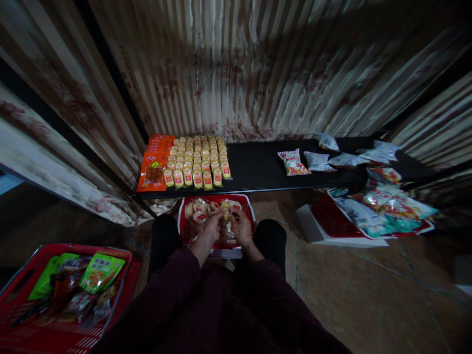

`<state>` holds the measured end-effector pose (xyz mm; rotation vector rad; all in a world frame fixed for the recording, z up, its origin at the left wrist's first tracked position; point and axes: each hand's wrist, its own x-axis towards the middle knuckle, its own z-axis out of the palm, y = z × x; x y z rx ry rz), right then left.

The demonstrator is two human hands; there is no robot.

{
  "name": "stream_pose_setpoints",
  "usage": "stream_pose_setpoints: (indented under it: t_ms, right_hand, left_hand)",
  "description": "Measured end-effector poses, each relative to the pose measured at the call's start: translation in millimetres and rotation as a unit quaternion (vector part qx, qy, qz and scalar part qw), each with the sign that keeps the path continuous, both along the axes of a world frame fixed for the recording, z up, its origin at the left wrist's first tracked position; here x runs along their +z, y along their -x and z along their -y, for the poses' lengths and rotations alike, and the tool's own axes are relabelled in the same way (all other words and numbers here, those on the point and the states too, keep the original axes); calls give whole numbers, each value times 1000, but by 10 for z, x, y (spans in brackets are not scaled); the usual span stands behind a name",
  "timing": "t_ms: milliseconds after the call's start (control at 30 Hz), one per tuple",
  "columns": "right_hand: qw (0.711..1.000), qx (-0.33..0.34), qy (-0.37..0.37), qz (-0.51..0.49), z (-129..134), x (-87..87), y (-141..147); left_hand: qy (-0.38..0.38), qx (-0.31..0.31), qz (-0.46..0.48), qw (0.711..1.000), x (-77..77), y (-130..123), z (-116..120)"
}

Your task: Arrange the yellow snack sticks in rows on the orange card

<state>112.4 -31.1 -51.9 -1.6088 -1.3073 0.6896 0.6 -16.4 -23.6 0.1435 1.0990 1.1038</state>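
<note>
Between my knees sits a red basket [249, 202] with a white rim, holding round, clear-wrapped snacks [199, 217]. Over it, my left hand [213, 223] and my right hand [240, 225] are close together, their fingers closed on a small yellow wrapped snack [224, 210]. Part of that snack is hidden by the fingers. Beyond the basket, rows of small yellow packaged cakes [197, 160] stand on the left part of a black shelf [254, 164]. Orange packets [157, 157] lie left of the cakes, touching them.
White and red snack bags [294, 162] lie on the shelf's right part. Below them, a red basket [320, 214] full of bags rests on a white box [308, 228]. At lower left is another red basket [123, 255] with green packets [101, 273]. Curtains hang behind.
</note>
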Motion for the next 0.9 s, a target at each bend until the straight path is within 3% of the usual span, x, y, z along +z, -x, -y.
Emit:
stream_pose_setpoints:
  t_ms: [400,567,900]
  right_hand:
    - [999,-3,3,40,10,-2,-2]
    - [1000,-6,22,-1,25,-15,-4]
    - [990,-5,56,-133,83,128,73]
  left_hand:
    - [-7,-1,-16,1000,-25,-12,17]
    - [-33,2,-25,999,11,1,18]
    - [-77,10,-61,995,2,-56,16]
